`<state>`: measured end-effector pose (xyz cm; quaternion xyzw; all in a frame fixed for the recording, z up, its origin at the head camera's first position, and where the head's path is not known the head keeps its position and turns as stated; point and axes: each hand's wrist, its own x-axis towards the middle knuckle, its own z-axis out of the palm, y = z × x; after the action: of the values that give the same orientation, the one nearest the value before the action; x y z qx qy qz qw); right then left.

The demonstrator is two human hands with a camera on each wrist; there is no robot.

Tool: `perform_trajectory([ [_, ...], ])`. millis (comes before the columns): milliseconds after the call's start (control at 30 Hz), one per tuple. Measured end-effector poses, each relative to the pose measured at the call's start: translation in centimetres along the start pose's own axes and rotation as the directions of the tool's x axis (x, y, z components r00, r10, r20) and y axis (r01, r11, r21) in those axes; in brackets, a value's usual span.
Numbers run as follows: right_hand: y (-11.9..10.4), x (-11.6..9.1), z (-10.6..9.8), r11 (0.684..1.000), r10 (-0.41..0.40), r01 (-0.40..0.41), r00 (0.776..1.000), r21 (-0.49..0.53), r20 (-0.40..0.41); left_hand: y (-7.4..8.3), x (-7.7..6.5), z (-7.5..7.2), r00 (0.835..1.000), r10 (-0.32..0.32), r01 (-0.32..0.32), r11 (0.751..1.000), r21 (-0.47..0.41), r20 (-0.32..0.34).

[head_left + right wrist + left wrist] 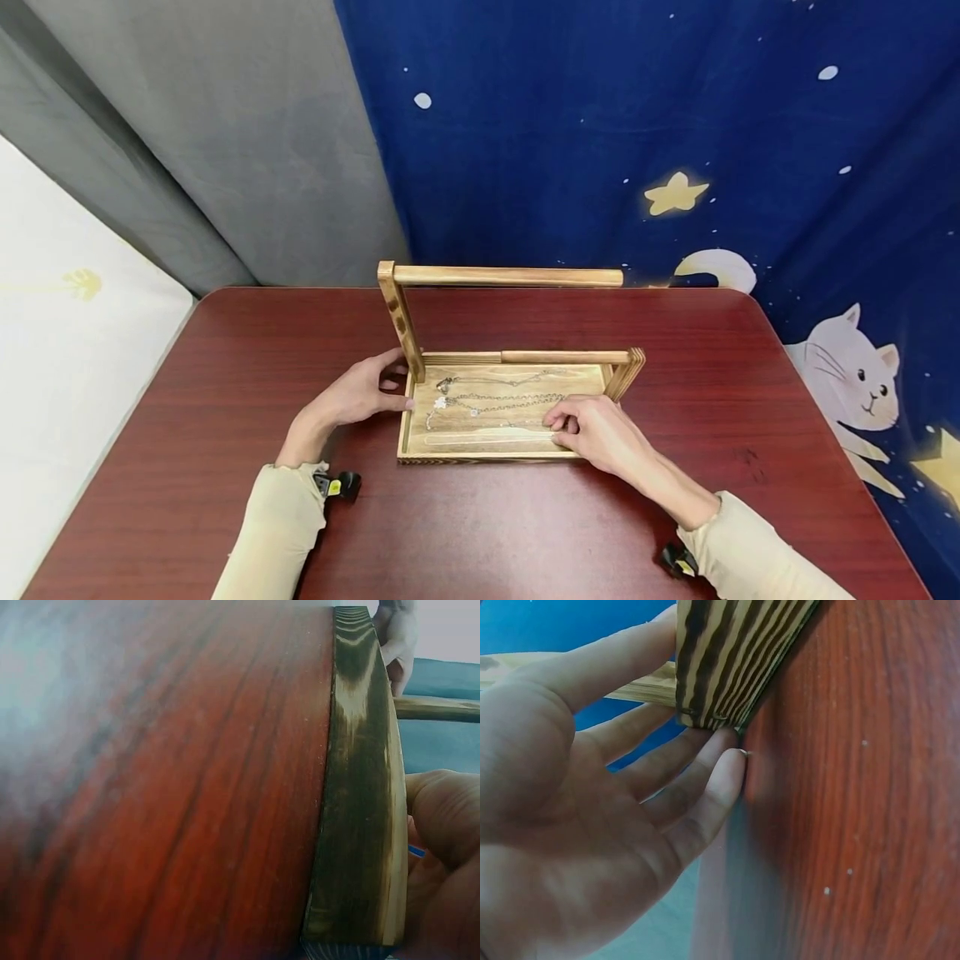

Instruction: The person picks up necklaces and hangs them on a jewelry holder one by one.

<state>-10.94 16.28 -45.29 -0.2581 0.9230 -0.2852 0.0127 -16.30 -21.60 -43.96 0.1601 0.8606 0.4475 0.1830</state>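
Note:
A shallow wooden tray (487, 459) with a raised handle (510, 277) holds several fine silver necklaces, laid lengthwise. One necklace (474, 412) has small pendants near its left end. My left hand (362, 392) holds the tray's left end, thumb at the rim and fingers behind by the post; the left wrist view shows the fingers against the striped end wood (727, 660). Inside the front right part, my right hand (596, 429) pinches the end of a thin chain (487, 439) along the front. In the right wrist view, the tray wall (360, 795) hides its fingertips.
A second, lower wooden bar (562, 357) runs along the tray's back, with a slanted post (624, 375) at the right. The tray stands on a reddish-brown table (480, 533). Blue and grey curtains (525, 125) hang right behind the table's far edge.

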Motion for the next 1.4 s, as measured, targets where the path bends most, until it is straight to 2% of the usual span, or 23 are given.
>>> perform_trajectory([
  [333,-0.29,0.08,-0.13,1.000,0.023,-0.023,1.000,-0.017,-0.003,0.13,0.01,0.00,1.000,0.013,-0.013,0.999,0.029,-0.013],
  [567,-0.25,0.05,-0.17,0.999,0.003,-0.003,1.000,-0.050,0.005,0.14,0.17,0.15,0.999,0.023,-0.022,0.999,0.031,-0.023],
  [833,-0.21,-0.11,-0.09,0.999,-0.046,0.046,0.999,-0.028,-0.008,0.09,0.15,0.27,0.999,0.023,-0.023,0.999,0.037,-0.026],
  [1233,-0.53,-0.12,-0.75,0.985,-0.112,0.116,0.993,0.124,-0.037,-0.17,0.16,0.19,0.999,0.030,-0.029,0.999,0.035,-0.017],
  [1400,-0.82,-0.16,-0.90,0.977,-0.096,0.106,0.994,0.184,-0.059,-0.23,0.17,0.20,0.999,0.036,-0.036,0.999,0.031,-0.013],
])
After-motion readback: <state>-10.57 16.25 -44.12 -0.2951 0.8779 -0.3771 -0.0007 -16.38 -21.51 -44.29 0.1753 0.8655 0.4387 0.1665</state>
